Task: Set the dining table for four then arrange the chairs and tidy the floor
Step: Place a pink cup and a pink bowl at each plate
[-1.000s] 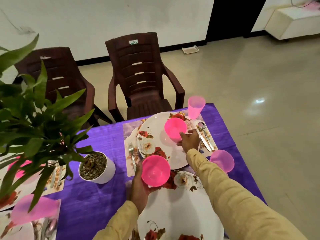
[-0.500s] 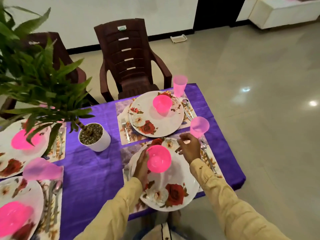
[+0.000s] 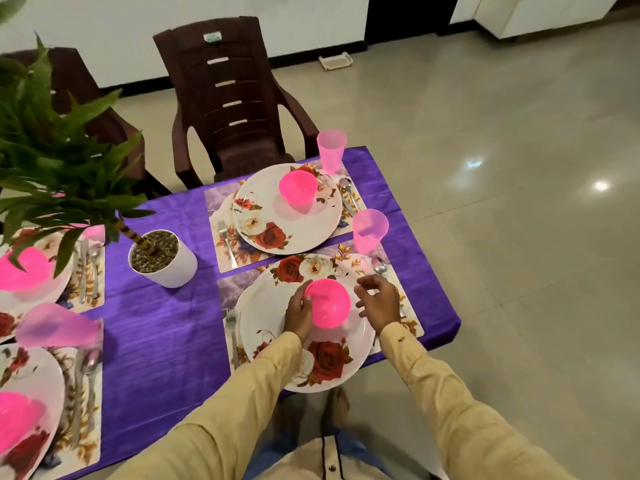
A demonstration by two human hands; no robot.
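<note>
The left hand [image 3: 298,315] is gripping the pink bowl [image 3: 329,303] by its left rim, setting it on the near plate [image 3: 266,306]; the right hand [image 3: 379,301] is hovering open just right of the bowl.

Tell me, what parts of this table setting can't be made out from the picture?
All in the head view:
- Second chair: mostly hidden behind the plant.
- Left-side plates: cut off by the left edge.
- Near-left tumbler: motion-blurred, so whether it stands upright is unclear.
- Left hand on the pink bowl: whether the bowl has touched down on the plate can't be told.
</note>
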